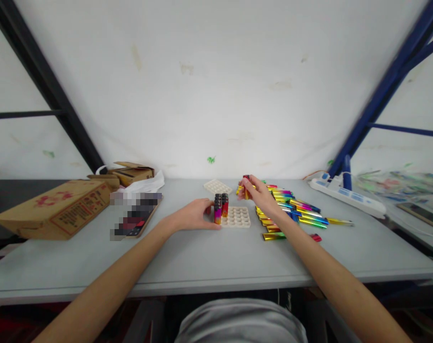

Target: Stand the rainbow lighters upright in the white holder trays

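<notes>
A white tray with rows of holes (241, 217) lies on the table. Several lighters (217, 214) with black tops and purple-to-red bodies stand upright in its left rows. My left hand (193, 215) is curved around the tray's left end, thumb along the front corner and fingers by the lighters; its far fingertips are partly hidden. Above and behind the tray's right side, my right hand (260, 194) is closed on a red-and-yellow lighter (247, 189), held roughly upright. Shiny metallic-coloured tubes or sleeves (291, 209) lie in a loose pile beside and beneath my right forearm.
Behind lies a second white holed tray (217, 186). A long cardboard box (59, 209), an opened carton (132, 174), a white bag (145, 185) and a partly pixelated phone (141, 216) occupy the left. At right are a power strip (348, 196) and another phone (422, 214).
</notes>
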Demonstrator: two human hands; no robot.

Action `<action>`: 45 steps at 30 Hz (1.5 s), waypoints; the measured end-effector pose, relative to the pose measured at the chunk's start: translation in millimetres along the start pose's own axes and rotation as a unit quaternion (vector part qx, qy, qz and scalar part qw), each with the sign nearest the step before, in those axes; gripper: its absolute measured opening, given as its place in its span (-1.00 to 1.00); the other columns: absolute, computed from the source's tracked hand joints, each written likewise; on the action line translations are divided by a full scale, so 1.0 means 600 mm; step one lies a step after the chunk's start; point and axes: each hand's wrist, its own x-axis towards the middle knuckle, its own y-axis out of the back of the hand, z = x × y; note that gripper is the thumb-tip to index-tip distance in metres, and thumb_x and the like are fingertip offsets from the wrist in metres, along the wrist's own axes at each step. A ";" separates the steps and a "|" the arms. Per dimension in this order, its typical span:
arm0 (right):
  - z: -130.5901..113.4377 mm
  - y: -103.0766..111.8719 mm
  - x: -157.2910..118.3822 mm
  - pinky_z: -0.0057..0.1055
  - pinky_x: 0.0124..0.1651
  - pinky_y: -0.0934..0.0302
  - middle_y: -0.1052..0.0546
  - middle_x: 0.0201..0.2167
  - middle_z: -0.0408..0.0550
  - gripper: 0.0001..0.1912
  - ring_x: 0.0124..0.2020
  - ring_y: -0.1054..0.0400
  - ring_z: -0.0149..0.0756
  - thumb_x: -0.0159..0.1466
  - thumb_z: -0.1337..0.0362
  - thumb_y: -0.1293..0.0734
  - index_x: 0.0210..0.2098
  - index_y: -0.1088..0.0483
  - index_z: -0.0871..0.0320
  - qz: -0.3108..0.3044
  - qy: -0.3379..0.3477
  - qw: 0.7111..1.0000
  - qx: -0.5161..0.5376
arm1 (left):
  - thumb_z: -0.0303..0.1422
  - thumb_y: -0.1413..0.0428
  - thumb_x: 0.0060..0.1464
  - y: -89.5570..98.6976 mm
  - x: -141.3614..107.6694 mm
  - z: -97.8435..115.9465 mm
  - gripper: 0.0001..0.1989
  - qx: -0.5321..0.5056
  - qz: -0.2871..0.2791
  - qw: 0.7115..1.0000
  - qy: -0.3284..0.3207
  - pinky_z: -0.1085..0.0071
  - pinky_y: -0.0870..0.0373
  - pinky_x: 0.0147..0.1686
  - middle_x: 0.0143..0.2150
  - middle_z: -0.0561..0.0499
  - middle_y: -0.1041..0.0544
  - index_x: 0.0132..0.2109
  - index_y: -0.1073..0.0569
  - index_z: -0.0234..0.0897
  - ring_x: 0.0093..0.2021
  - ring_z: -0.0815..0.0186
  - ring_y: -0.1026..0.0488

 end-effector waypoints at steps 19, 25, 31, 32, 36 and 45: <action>0.007 -0.056 -0.015 -0.44 -0.64 0.27 0.07 -0.71 -0.26 -0.50 -0.67 0.23 -0.40 0.39 -0.10 -0.02 -0.58 0.06 0.02 -0.009 -0.180 0.982 0.066 | 0.17 -0.26 -0.12 -0.001 0.001 0.002 -0.36 -0.003 0.002 1.000 0.003 0.33 -0.33 -0.26 -0.23 -0.07 -0.55 -0.12 -0.49 -0.30 -0.26 0.13 -0.47; 0.003 -0.053 -0.017 -0.46 -0.63 0.30 0.05 -0.70 -0.26 -0.51 -0.67 0.23 -0.42 0.39 -0.04 -0.03 -0.60 0.03 0.03 -0.005 -0.201 0.975 0.098 | 0.16 -0.26 -0.11 -0.001 0.000 0.000 -0.35 -0.001 -0.001 1.000 0.000 0.33 -0.33 -0.27 -0.22 -0.07 -0.55 -0.08 -0.49 -0.30 -0.26 0.12 -0.48; 0.007 -0.043 -0.014 -0.47 -0.62 0.22 -0.02 -0.66 -0.29 -0.33 -0.68 0.15 -0.45 0.35 -0.34 -0.01 -0.48 -0.24 0.09 -0.037 -0.154 0.984 0.078 | 0.16 -0.26 -0.08 -0.002 0.001 -0.002 -0.37 0.008 -0.005 1.000 -0.007 0.34 -0.30 -0.29 -0.23 -0.06 -0.54 -0.10 -0.49 -0.29 -0.28 0.14 -0.47; 0.003 -0.041 -0.015 -0.47 -0.61 0.17 -0.06 -0.64 -0.29 -0.33 -0.67 0.11 -0.45 0.35 -0.35 -0.02 -0.40 -0.31 0.10 -0.045 -0.127 0.988 0.073 | 0.17 -0.26 -0.08 -0.003 0.001 -0.003 -0.37 0.008 -0.005 1.000 -0.006 0.35 -0.29 -0.30 -0.24 -0.05 -0.54 -0.10 -0.48 -0.29 -0.29 0.14 -0.47; -0.021 -0.033 -0.022 -0.45 -0.50 -0.11 -0.28 -0.53 -0.23 -0.46 -0.57 -0.17 -0.39 0.40 -0.25 -0.08 -0.22 -0.31 0.09 -0.069 -0.023 0.997 0.024 | 0.17 -0.26 -0.09 -0.005 0.002 -0.007 -0.35 0.007 -0.001 1.000 -0.006 0.35 -0.28 -0.30 -0.23 -0.05 -0.54 -0.09 -0.48 -0.29 -0.29 0.15 -0.46; -0.027 -0.020 -0.028 -0.43 -0.36 -0.17 -0.49 -0.50 -0.13 -0.59 -0.46 -0.34 -0.35 0.39 -0.06 -0.30 -0.33 -0.48 0.15 -0.128 0.124 0.964 -0.197 | 0.16 -0.26 -0.08 -0.004 0.002 -0.004 -0.38 0.015 -0.005 1.000 -0.002 0.35 -0.28 -0.30 -0.23 -0.05 -0.53 -0.11 -0.48 -0.31 -0.28 0.15 -0.45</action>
